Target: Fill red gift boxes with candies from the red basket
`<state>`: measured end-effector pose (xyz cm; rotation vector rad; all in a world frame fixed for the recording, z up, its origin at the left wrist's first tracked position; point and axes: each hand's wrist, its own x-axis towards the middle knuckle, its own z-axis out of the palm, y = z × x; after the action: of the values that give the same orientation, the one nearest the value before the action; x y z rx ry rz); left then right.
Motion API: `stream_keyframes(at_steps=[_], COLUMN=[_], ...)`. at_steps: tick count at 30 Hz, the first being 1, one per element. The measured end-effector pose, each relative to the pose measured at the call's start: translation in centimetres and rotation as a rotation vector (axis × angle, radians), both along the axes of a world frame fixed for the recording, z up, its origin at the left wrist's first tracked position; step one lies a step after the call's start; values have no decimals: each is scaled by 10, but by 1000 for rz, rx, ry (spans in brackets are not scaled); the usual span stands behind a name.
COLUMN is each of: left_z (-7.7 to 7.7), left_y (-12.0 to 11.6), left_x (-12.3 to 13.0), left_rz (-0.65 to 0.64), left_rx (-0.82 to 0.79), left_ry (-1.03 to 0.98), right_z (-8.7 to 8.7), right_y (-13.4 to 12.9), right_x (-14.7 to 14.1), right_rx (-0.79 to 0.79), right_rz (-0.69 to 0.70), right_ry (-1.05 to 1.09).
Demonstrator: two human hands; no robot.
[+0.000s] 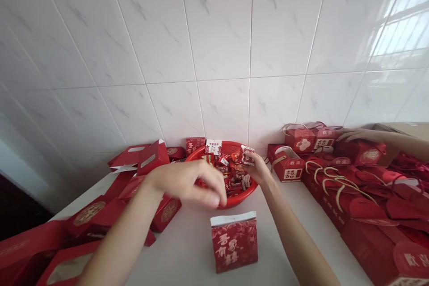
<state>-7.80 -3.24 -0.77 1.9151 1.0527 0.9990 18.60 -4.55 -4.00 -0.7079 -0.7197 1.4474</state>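
Note:
My left hand [192, 182] hangs above the table at the front left of a red plastic basket [239, 198], slightly blurred. Its fingers bend downward, with a gap to the thumb and nothing visible between them. My right hand [258, 170] reaches over the basket's right side, its fingers closed on a red and white candy packet [247, 154]. Several small wrapped candies [234, 174] fill the basket. In front of it, between my forearms, a red paper gift box [234, 243] with white lettering stands upright, a white strip along its top.
Red boxes [94, 214] lie piled at the left. At the right stand rows of red gift boxes [362, 196] with rope handles and a small handled box [288, 167]. Another person's hand [355, 135] rests on boxes at the back right. A tiled wall [221, 44] rises behind.

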Motion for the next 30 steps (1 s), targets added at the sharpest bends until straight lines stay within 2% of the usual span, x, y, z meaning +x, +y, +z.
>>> stream_keyframes(at_steps=[2, 4, 7, 11, 18, 22, 27, 30], left_z=[4, 2, -14, -31, -27, -25, -22, -23], left_y=[17, 33, 49, 54, 39, 28, 20, 19], left_x=[1, 7, 18, 28, 48, 57, 67, 75], left_rz=[-150, -173, -123, -68, -97, -117, -260, -295], left_rx=[-41, -37, -40, -41, -69, -61, -51, -57], left_ry=[341, 654, 790, 913, 1241, 1288, 1208, 1155], right_z=[0, 1, 2, 1, -2, -1, 1, 2], right_y=[0, 0, -1, -2, -2, -3, -5, -5], right_x=[-1, -2, -3, -5, -6, -6, -6, -6], right_rx=[-10, -31, -50, -25, 16, 22, 29, 20], right_rz=[1, 8, -2, -11, 7, -9, -8, -14], right_ry=[15, 30, 40, 6, -48, -47, -47, -46])
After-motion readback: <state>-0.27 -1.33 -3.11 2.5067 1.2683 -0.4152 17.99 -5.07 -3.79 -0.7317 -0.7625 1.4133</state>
